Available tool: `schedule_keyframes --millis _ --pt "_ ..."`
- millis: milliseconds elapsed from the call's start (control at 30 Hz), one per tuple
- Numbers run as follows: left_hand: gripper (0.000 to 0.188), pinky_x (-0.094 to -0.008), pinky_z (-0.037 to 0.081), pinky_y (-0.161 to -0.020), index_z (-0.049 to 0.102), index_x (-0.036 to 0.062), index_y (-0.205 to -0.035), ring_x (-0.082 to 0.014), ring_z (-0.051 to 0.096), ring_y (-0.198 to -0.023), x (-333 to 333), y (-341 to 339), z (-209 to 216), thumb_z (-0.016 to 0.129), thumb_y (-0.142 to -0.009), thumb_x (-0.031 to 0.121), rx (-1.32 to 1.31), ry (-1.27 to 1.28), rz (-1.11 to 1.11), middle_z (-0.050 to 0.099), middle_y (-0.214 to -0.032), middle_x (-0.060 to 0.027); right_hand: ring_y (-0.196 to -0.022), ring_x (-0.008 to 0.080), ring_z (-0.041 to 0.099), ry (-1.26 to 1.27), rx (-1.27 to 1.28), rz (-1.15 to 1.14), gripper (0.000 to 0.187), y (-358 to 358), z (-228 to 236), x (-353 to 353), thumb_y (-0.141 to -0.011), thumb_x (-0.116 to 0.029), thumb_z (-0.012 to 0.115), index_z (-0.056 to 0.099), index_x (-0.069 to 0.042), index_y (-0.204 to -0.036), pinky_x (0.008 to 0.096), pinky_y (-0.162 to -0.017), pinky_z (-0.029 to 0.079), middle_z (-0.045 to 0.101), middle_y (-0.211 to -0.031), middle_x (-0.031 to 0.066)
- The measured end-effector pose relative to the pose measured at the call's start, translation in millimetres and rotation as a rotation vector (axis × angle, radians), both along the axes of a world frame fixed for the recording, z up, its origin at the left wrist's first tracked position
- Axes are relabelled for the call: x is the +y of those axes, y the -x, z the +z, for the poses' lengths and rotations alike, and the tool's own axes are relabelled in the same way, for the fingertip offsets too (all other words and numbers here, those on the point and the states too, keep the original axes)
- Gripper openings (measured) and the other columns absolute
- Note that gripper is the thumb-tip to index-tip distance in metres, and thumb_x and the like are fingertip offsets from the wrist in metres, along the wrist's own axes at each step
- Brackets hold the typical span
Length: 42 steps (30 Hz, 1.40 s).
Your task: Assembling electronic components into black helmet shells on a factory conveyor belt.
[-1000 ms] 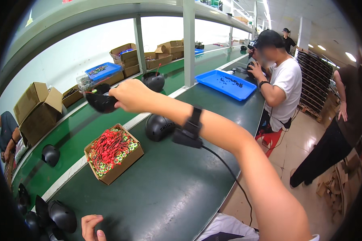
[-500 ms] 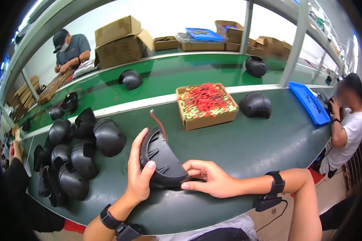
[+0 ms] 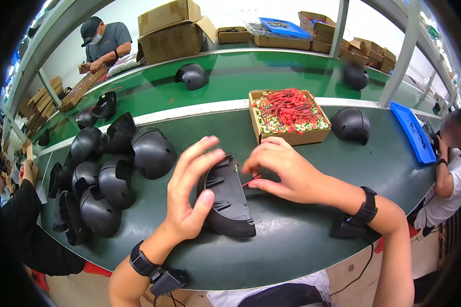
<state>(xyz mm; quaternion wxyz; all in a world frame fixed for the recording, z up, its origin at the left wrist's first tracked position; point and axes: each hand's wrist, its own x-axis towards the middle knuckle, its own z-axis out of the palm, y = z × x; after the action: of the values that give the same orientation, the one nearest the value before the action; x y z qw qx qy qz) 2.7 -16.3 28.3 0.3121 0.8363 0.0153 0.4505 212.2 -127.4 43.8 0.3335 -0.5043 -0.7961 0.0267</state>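
A black half-dome plastic shell (image 3: 233, 197) rests in front of me, its ribbed flat face turned up and to the right. My left hand (image 3: 187, 189) is along its curved side, thumb and index at the rim, fingers spread and stretched rather than wrapped round it. At the shell's straight edge, my right hand (image 3: 287, 174) pinches a thin red wire (image 3: 251, 180) between thumb and fingers. The wire's far end is hidden by the hand. Just beyond that hand stands a cardboard box (image 3: 297, 137) of red wires with green-and-white round pieces.
Several black domed shells (image 3: 151, 153) are heaped at left; one more shell (image 3: 351, 125) sits right of the box. A blue tray (image 3: 414, 133) lies far right. Beyond a white rail runs a green belt (image 3: 230, 77) carrying more shells. People work at far left and right.
The shell has turned more upright and sits lower. My left fingers have loosened and spread. My right hand has moved from its lower corner up to the red wire and pinches it.
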Motion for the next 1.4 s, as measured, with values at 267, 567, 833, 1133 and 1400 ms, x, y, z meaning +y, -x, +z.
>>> schedule_keyframes --millis 267,567,833,1133,1400 --pt "0.029 -0.0481 0.038 -0.100 0.065 -0.0002 -0.095 -0.0420 0.049 -0.118 -2.0 0.9 5.9 0.054 -0.079 0.021 0.170 -0.122 -0.095 0.062 -0.105 -0.0150 -0.075 0.0174 0.054 -0.143 -0.221 0.091 0.012 21.4 18.1 -19.3 -0.075 -0.017 0.067 0.060 -0.008 -0.078 0.0315 -0.073 0.041 0.051 -0.074 0.0014" --pt "0.030 -0.0489 0.041 -0.098 0.065 0.0010 -0.096 -0.0435 0.050 -0.118 -8.0 -0.3 7.7 0.064 -0.070 0.018 0.185 -0.144 -0.098 0.062 -0.104 -0.0143 -0.064 0.0157 0.053 -0.360 -0.456 0.096 0.016 47.0 72.7 -14.0 -0.056 -0.014 0.064 0.056 -0.006 -0.068 0.0303 -0.060 0.041 0.051 -0.068 0.0009" --pt "0.036 -0.0462 0.046 -0.092 0.065 0.0025 -0.103 -0.0434 0.051 -0.118 -11.2 -1.9 -13.7 0.065 -0.073 0.023 -0.003 -0.159 -0.099 0.061 -0.112 -0.0164 -0.054 0.0153 0.054 -0.308 -0.353 0.172 0.021 80.0 65.4 5.3 -0.057 -0.018 0.065 0.056 -0.004 -0.070 0.0276 -0.054 0.044 0.050 -0.059 0.0011" --pt "0.038 -0.0489 0.036 -0.100 0.064 -0.0044 -0.091 -0.0447 0.048 -0.118 -14.6 4.4 4.2 0.035 -0.089 0.021 0.154 -0.072 -0.106 0.060 -0.102 -0.0227 -0.088 0.0250 0.066 0.089 0.248 -0.035 0.030 7.3 27.7 15.5 -0.077 -0.008 0.068 0.055 0.001 -0.103 0.0321 -0.078 0.053 0.066 -0.091 0.0130" --pt "0.044 -0.0523 0.039 -0.097 0.064 -0.0048 -0.086 -0.0486 0.051 -0.113 -11.9 3.8 0.5 0.034 -0.092 0.027 0.083 -0.022 -0.128 0.063 -0.094 -0.0217 -0.098 0.0243 0.058 0.317 0.182 -0.031 0.032 -2.0 6.4 3.1 -0.076 -0.008 0.069 0.058 -0.003 -0.106 0.0335 -0.084 0.046 0.056 -0.107 0.0111"
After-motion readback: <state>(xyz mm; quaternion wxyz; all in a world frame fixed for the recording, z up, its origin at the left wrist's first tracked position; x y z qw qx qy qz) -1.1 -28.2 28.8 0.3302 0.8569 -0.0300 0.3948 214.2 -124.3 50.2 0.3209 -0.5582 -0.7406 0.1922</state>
